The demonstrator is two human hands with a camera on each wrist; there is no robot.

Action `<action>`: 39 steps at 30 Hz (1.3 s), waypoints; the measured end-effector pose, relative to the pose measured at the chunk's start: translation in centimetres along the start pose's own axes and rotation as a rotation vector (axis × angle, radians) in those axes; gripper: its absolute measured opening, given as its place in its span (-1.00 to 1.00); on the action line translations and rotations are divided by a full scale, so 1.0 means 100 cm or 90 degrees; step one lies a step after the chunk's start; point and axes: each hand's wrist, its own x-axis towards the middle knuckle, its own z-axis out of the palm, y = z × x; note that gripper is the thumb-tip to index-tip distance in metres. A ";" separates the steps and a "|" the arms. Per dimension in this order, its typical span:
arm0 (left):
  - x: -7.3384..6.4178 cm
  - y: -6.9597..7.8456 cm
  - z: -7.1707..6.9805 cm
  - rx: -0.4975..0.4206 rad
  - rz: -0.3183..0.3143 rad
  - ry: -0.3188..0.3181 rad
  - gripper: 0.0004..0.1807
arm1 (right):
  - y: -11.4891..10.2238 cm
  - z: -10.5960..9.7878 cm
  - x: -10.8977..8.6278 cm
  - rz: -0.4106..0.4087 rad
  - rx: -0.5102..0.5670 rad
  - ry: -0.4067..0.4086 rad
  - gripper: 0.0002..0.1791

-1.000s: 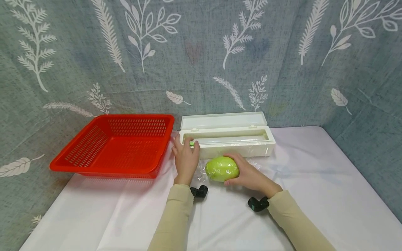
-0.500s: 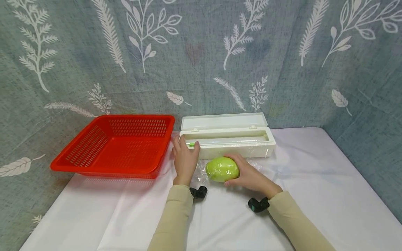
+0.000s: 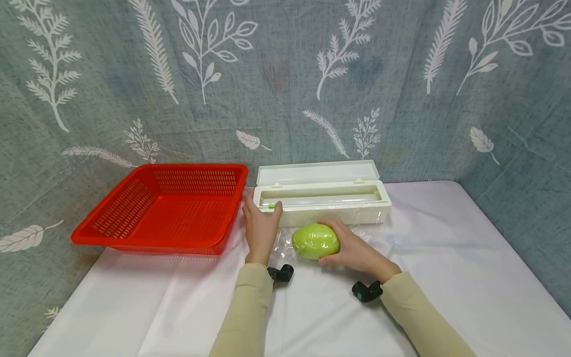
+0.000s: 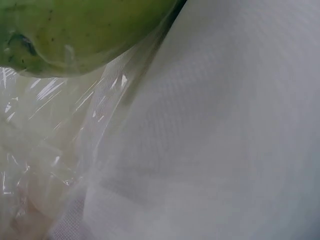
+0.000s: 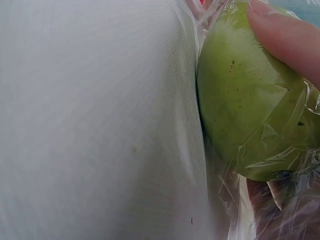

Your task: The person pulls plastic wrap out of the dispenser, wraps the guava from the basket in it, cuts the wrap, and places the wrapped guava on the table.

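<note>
A green mango (image 3: 314,241), wrapped in clear cling film, sits in front of a white cling film dispenser (image 3: 334,216) with its lid up. My right hand (image 3: 354,248) grips the mango from its right side. In the right wrist view the thumb (image 5: 287,40) presses on the film-covered skin. My left hand (image 3: 260,232) holds the dispenser's left end, its thumb at the front edge beside a small green slide cutter (image 3: 271,205). Loose film (image 3: 283,244) spreads between that hand and the mango. In the left wrist view, the mango (image 4: 75,35) and crinkled film (image 4: 47,120) fill the upper left.
A red perforated plastic basket (image 3: 178,243) stands to the left of the dispenser. A white cloth (image 3: 446,258) covers the table. A grey-green curtain (image 3: 285,89) with white leaf prints hangs behind and along the sides.
My left fingers have moved from above the slide cutter to the dispenser's left end, and the hand has shifted slightly left. The right hand and mango stay in place.
</note>
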 end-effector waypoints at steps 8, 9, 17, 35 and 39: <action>0.002 -0.001 -0.004 0.000 0.016 -0.028 -0.08 | 0.002 0.000 0.001 0.002 -0.001 0.001 -0.01; 0.002 -0.002 -0.004 0.000 0.014 -0.033 -0.08 | 0.002 0.001 0.000 0.003 0.001 0.001 -0.01; 0.002 -0.001 -0.003 0.000 0.010 -0.024 -0.17 | 0.000 0.000 0.001 0.003 -0.004 0.002 -0.01; 0.001 -0.003 -0.006 -0.019 0.025 -0.023 -0.31 | 0.000 0.001 0.001 0.008 0.000 -0.004 -0.02; 0.001 -0.002 -0.007 -0.027 0.025 -0.025 -0.32 | -0.001 0.000 0.001 0.010 0.003 -0.002 -0.01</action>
